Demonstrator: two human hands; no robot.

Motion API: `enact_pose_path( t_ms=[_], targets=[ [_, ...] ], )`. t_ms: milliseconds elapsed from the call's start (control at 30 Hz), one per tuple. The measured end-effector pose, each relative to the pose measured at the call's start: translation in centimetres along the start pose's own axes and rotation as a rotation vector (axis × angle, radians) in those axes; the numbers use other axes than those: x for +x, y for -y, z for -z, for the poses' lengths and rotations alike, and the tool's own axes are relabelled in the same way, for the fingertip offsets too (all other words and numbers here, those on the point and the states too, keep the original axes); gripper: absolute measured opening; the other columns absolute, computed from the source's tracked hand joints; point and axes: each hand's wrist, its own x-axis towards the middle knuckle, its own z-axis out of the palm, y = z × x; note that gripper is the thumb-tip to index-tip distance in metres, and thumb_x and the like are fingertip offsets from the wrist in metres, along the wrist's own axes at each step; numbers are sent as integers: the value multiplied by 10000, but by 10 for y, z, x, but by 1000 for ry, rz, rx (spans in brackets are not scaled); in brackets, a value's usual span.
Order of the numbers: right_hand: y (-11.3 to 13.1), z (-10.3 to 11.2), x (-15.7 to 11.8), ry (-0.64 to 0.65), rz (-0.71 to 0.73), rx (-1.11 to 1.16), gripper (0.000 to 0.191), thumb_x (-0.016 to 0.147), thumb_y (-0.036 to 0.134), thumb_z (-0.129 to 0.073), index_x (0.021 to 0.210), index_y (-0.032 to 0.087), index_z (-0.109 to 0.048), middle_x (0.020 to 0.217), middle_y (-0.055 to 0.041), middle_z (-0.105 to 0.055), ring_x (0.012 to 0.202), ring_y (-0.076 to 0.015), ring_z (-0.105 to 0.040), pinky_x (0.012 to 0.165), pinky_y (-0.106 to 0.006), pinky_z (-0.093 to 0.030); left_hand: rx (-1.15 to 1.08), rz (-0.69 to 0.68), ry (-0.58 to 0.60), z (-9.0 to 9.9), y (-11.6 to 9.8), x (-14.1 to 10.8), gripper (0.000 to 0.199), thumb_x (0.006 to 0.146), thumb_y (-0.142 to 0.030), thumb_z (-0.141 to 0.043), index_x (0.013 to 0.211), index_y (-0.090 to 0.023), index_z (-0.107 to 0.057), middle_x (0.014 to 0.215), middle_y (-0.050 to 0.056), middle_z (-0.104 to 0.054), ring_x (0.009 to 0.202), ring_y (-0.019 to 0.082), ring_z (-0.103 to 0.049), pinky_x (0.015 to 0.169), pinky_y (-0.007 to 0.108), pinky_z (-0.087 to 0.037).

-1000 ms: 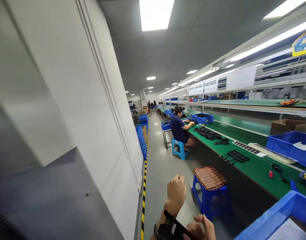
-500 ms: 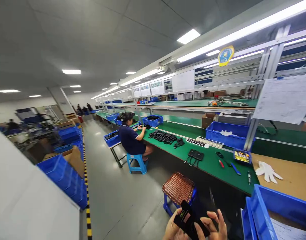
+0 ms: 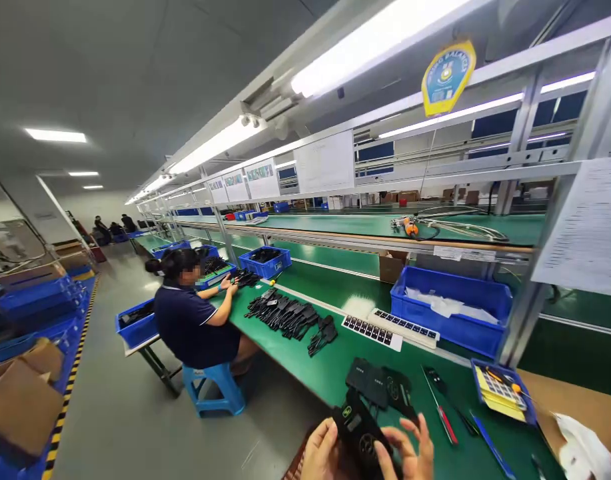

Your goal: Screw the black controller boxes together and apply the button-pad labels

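I hold a flat black device [image 3: 359, 427] with a green mark, a small grey window and a round emblem, tilted above the bench's near edge. My left hand [image 3: 321, 448] pinches its left end, fingers closed. My right hand [image 3: 409, 450] is closed at its other end, thumb on its face and fingers curled. Just above the right fingers is a second black piece with a round emblem [image 3: 398, 390]; I cannot tell whether the hand touches it. Behind it, flat black boxes [image 3: 366, 380] with short cables lie on the green bench [image 3: 310, 373].
A red-handled screwdriver [image 3: 446, 423], blue tool [image 3: 490, 443] and small blue tray [image 3: 505, 390] are to the right, beside a white glove [image 3: 582, 447]. A heap of black cabled parts [image 3: 285, 313] lies ahead. A seated co-worker [image 3: 195, 313] works at the left.
My view has swung right and come closer to the bench. The held device, earlier over the woven stool, is now at the bench edge. Both hands still hold it.
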Motion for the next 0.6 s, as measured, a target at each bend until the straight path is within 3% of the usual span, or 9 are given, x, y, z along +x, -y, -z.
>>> enact_pose_path(
  t_ms=[100, 200, 267, 367, 433, 533, 600],
  targets=[
    [-17, 1, 61, 33, -91, -12, 765, 827, 480, -627, 1479, 336, -252, 1082, -43, -409, 787, -155, -572, 773, -349, -542, 73, -47, 19, -14, -10, 55, 352, 625, -396, -861, 616, -152, -609, 649, -16, -629, 665, 133, -598, 682, 225, -448],
    [-34, 3, 101, 62, -163, -17, 755, 839, 493, -607, 1480, 346, -236, 1059, -27, -412, 820, -149, -546, 792, -325, -514, 121, -31, 18, -9, -23, 102, 271, 674, -350, -840, 700, -148, -661, 671, -26, -617, 713, 121, -578, 683, 200, -432],
    [-53, 7, 117, 22, -170, -111, 641, 833, 513, -605, 1404, 309, -396, 1045, -34, -416, 865, -168, -520, 801, -324, -499, 108, -6, 23, 3, -31, 132, 252, 694, -352, -828, 808, -167, -700, 778, -11, -662, 807, 133, -596, 756, 203, -448],
    [-92, 13, 134, -63, -119, -216, 432, 805, 554, -607, 1101, 240, -635, 1080, -55, -434, 956, -210, -503, 837, -341, -474, 19, 99, 113, 27, -38, 180, 284, 671, -414, -832, 826, -210, -707, 875, -1, -674, 905, 155, -613, 857, 250, -469],
    [-119, 15, 139, -112, -78, -227, 403, 759, 587, -630, 932, 225, -668, 1085, -60, -477, 968, -230, -508, 813, -342, -459, -78, 220, 267, 42, -36, 212, 260, 690, -443, -810, 694, -230, -661, 788, -32, -629, 867, 127, -621, 858, 252, -482],
    [-148, 11, 139, -150, -123, -178, 411, 701, 615, -670, 844, 229, -659, 968, -44, -559, 907, -227, -512, 762, -320, -433, -122, 453, 677, 57, -20, 253, 441, 816, -486, -678, 546, -183, -504, 679, -55, -520, 788, 55, -599, 840, 187, -475],
    [-158, 3, 138, -148, -211, -90, 425, 676, 626, -694, 841, 235, -662, 897, -29, -588, 906, -224, -505, 794, -308, -418, -32, 596, 945, 64, -3, 274, 564, 838, -507, -634, 484, -145, -385, 646, -33, -474, 750, 75, -591, 803, 209, -495]
  ],
)
